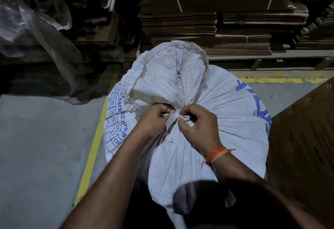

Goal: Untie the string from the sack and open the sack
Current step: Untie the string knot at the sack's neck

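- White flat plastic string [172, 120] is knotted round the gathered neck of the white woven sack with blue print [216, 113], centre of frame; neck not yet open.
- Knot is pinched from both sides: left hand [153, 120] on the left strand, right hand [197, 122] on the loop.
- Advised: loop is worked loose first, tail pulled afterwards; hard tugging would likely tighten the knot.
- Counted: one sack, one string, two hands, one orange thread wristband [216, 153].
- Flattened brown cardboard stacks [198, 11] fill the upper frame; yellow floor line [92, 147] lower left.

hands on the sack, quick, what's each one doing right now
Left hand: fingers pinch the white string at the tied neck of the sack.
Right hand: fingers pinch the same string at the knot.
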Demonstrator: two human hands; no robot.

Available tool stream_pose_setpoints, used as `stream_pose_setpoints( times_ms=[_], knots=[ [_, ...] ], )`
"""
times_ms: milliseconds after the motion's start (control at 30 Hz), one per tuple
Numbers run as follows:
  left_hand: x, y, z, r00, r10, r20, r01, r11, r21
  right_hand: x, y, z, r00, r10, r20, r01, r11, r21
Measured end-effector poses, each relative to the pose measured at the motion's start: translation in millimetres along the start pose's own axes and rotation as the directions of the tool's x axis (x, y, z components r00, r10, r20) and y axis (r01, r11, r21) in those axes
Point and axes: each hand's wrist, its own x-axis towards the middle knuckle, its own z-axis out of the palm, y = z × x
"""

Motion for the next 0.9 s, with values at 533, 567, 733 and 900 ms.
stream_pose_setpoints(
  times_ms=[533,567,733,900],
  knots=[
    [-2.9,2.7,-5.6,0.999,-0.007,-0.039,0.009,0.998,0.059,0.0,0.1,-1.1,0.999,0.039,0.012,-0.04,0.998,0.047],
    [-3.0,2.4,-5.7,0.999,-0.013,-0.043,0.015,0.998,0.057,0.1,0.5,-0.9,0.999,0.038,0.012,-0.038,0.998,0.046],
    [-1.7,1.3,-4.6,0.998,-0.016,-0.061,0.02,0.998,0.053,0.1,1.0,-0.2,0.999,0.038,0.004,-0.038,0.999,0.031],
    [-0.1,0.7,-2.6,0.999,0.001,-0.035,0.002,0.997,0.082,0.1,0.8,-0.3,0.999,0.033,0.006,-0.033,0.999,0.026]
  ],
)
